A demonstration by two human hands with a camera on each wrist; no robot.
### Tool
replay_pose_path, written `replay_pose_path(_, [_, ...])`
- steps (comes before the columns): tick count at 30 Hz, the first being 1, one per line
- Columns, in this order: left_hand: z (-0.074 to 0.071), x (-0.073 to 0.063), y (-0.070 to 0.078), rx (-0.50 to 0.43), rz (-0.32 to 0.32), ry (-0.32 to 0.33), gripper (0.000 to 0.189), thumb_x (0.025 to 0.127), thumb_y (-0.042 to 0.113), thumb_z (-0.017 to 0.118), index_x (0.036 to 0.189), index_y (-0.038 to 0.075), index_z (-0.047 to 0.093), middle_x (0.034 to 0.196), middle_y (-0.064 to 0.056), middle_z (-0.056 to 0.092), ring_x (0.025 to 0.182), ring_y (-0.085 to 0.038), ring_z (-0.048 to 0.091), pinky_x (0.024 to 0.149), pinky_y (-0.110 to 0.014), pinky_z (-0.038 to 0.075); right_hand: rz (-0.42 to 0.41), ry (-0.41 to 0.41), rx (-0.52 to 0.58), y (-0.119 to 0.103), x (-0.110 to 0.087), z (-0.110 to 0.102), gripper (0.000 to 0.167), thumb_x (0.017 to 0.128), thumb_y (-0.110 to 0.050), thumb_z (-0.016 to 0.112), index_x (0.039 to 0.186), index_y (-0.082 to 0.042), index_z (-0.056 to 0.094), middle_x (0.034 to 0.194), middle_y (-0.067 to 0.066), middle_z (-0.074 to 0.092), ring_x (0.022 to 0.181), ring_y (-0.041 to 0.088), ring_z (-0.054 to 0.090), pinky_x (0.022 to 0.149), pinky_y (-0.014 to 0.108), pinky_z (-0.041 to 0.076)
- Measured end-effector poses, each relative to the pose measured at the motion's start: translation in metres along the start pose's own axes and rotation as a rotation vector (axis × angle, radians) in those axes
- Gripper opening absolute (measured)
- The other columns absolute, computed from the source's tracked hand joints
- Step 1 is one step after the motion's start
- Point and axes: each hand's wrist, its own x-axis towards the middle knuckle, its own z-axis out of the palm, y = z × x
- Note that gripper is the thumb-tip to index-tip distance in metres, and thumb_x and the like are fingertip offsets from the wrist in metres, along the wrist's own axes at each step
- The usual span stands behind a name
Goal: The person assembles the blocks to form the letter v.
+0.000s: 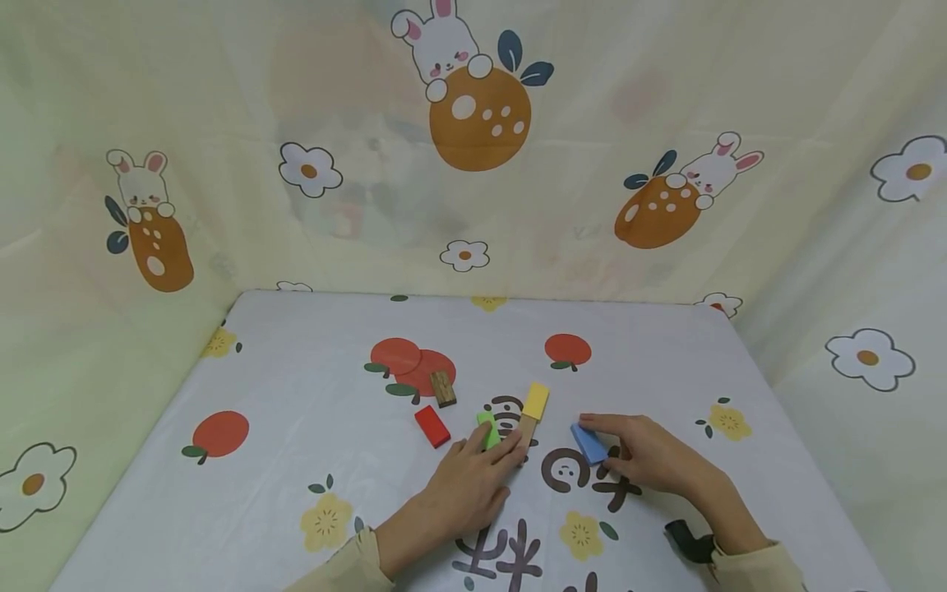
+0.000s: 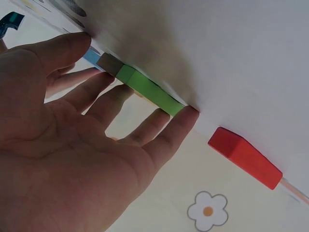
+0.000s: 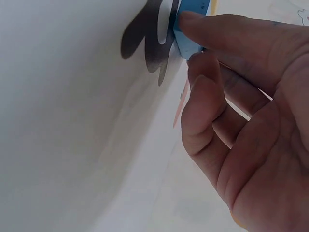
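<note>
My left hand [image 1: 464,487] reaches over a green block [image 1: 484,421] lying on the table, its fingertips at the block's edge in the left wrist view. Its fingers are loosely extended, and the forefinger lies beside a plain brown wooden block [image 1: 527,428]. Touching the far end of that wooden block is a yellow block [image 1: 536,400]. To the right, my right hand [image 1: 657,457] pinches a blue block [image 1: 588,445] between thumb and forefinger, close over the tabletop. In the right wrist view, the blue block [image 3: 189,44] is partly hidden by the fingers.
A red block [image 1: 432,427] lies left of the green one, with a dark wood-grained block [image 1: 443,389] behind it. The white tablecloth [image 1: 296,427] bears printed fruit and flowers. Patterned curtains [image 1: 355,238] enclose the table at the back and sides.
</note>
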Motion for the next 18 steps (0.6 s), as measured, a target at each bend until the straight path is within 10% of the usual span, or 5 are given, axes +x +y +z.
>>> replay_pose_path(18, [-0.0025,-0.0005,0.0013,-0.039,-0.021,-0.034,0.065,0.103,0.036,0.066,0.163,0.032,0.042,0.173,0.011,0.036,0.158,-0.035,0.038,0.113,-0.052,0.053,0.017,0.134,-0.052,-0.0004,0.0017,0.0009,0.064,0.088,-0.017,0.087,0.146,-0.008,0.063,0.147,0.016,0.067,0.069,0.004,0.05,0.059,0.019,0.049])
